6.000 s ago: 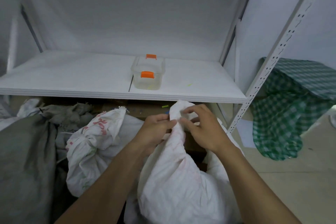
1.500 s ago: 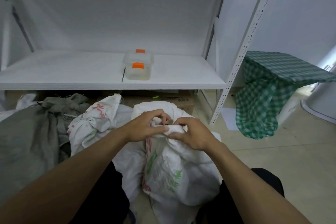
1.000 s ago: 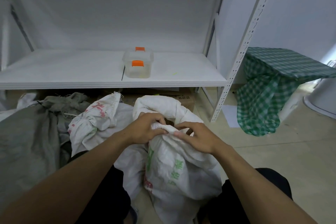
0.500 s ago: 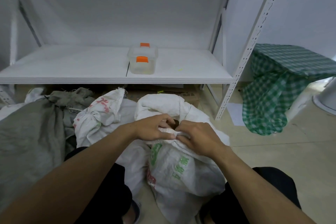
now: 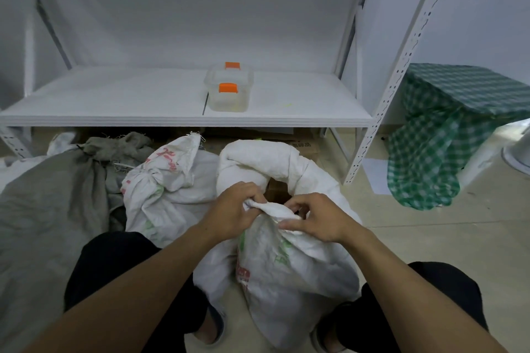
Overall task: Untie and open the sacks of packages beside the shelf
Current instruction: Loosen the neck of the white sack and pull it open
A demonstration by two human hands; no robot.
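White woven sack (image 5: 286, 272) at 6 o'clock: left hand (image 5: 232, 213) and right hand (image 5: 318, 221) both pinch its bunched neck. Tied sack (image 5: 160, 189) at 9 o'clock.

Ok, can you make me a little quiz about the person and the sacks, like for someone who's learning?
1. True or false: the left hand and the right hand both grip the neck of the same white sack.
2. What colour are the clips on the plastic box that sits on the shelf? A red, B orange, C blue.
3. Fill the gap: the checked cloth to the right of the shelf is ____ and white.

Key: 1 true; 2 B; 3 green.
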